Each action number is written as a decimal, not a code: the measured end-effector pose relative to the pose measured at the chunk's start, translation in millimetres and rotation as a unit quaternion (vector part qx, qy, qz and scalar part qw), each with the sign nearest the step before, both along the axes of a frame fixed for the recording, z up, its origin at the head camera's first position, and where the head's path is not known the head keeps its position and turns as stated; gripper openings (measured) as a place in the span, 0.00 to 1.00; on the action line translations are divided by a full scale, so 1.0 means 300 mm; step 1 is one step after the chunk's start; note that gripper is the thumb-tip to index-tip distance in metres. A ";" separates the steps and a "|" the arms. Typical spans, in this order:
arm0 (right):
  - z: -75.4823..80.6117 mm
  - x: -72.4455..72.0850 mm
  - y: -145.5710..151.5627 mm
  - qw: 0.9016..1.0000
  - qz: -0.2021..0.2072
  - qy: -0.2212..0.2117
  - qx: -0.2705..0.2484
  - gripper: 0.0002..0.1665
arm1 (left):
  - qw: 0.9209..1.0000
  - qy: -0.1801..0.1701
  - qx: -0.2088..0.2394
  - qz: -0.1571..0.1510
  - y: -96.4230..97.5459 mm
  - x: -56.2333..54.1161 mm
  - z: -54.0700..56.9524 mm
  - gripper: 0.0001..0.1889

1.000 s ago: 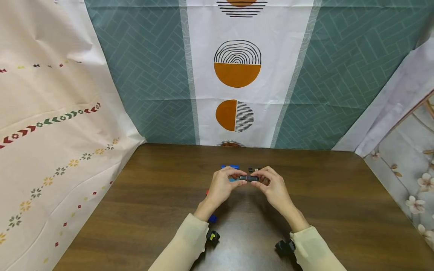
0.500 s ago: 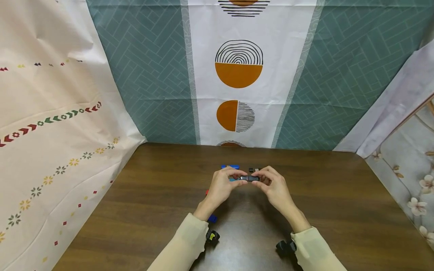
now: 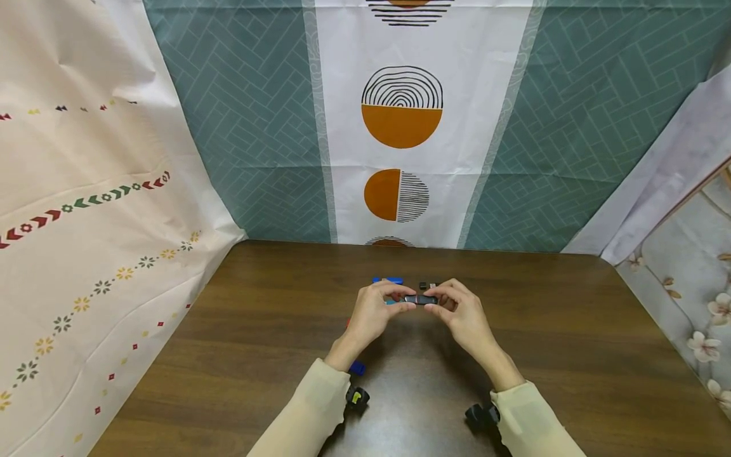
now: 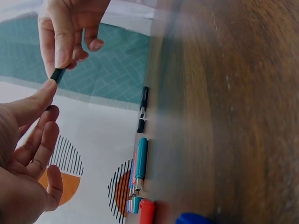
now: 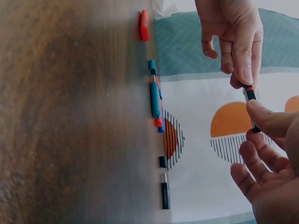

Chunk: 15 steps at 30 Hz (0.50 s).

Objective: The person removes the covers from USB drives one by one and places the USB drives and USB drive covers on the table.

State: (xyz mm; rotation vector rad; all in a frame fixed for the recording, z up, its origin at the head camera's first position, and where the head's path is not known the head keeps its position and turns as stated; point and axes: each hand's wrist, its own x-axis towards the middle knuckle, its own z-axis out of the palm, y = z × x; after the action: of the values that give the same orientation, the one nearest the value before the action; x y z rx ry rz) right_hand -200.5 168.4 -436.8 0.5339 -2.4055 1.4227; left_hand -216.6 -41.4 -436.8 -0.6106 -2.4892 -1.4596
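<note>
Pinched at both ends, a dark stick (image 3: pixel 421 299) lies crosswise between the left hand (image 3: pixel 371 317) and the right hand (image 3: pixel 464 317), the thumb and fingertips of each closed on it. Left fingers take the left end, right fingers the right end, and a thin red band shows in the narrow gap between the two grips. The stick is held roughly level, clear above the table (image 3: pixel 257 330). Nearest are the cream sleeves (image 3: pixel 311 406), with a black wrist camera (image 3: pixel 358 398) at the left cuff and another, the right-hand camera (image 3: pixel 481 416), at the right cuff. Just beyond the left one, partly covered by the forearm, sits a blue piece (image 3: pixel 358 368). Farther off, a red piece (image 3: pixel 349 324) peeps out at the left wrist. A teal stick (image 4: pixel 142 158), its metal tip bare, is mostly hidden from above by the left fingers. Past the left hand lies a blue stick (image 3: pixel 387 280); past the right, a small black cap (image 5: pixel 162 162) rests just beside the metal tip of a black stick (image 5: pixel 165 193). Farthest, beyond the table's edge, hangs a green and white cloth (image 3: pixel 263 127) with orange half-circles, a cream patterned cloth (image 3: pixel 103 254) at left and a flowered cloth (image 3: pixel 685 285) at right.
</note>
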 end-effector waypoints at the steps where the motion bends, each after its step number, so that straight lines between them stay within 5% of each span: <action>1: 0.001 -0.002 -0.001 1.000 0.000 0.000 0.000 0.11 | 1.000 0.000 0.000 0.000 -0.001 -0.001 0.001 0.11; 15: 0.007 -0.020 -0.010 1.000 -0.002 -0.010 0.002 0.11 | 1.000 -0.005 -0.005 -0.007 -0.020 -0.024 0.008 0.11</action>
State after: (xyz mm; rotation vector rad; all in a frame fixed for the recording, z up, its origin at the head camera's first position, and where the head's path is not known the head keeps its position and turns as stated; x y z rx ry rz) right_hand -206.6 165.4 -434.8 0.5175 -2.4243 1.4271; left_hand -223.8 -47.3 -434.3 -0.6242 -2.5055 -1.4604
